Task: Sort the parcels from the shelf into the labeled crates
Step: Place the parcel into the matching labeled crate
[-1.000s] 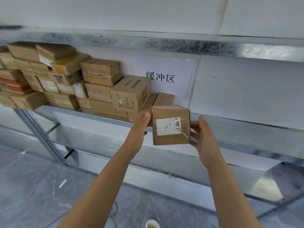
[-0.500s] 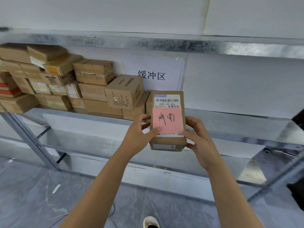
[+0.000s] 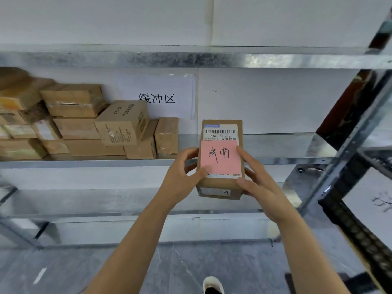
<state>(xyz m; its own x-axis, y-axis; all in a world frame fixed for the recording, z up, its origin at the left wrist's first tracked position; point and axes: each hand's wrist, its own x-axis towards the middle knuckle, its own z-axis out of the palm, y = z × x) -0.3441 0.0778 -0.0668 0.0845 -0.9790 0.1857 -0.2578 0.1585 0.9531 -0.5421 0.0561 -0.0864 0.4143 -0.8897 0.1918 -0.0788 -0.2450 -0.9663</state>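
**One parcel, gripped by two hands**

The left hand (image 3: 180, 179) and right hand (image 3: 262, 185) each grip one brown cardboard parcel (image 3: 219, 184), held near, in front of the grey metal shelf (image 3: 275, 145). It carries one pink handwritten note (image 3: 220, 160). At far left, at least ten stacked cardboard boxes (image 3: 84, 128).

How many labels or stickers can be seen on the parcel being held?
3. A white barcode label on top of the parcel, far end; a pink handwritten note covering its lower part; a small white sticker on the near side face. Hidden faces may carry more.
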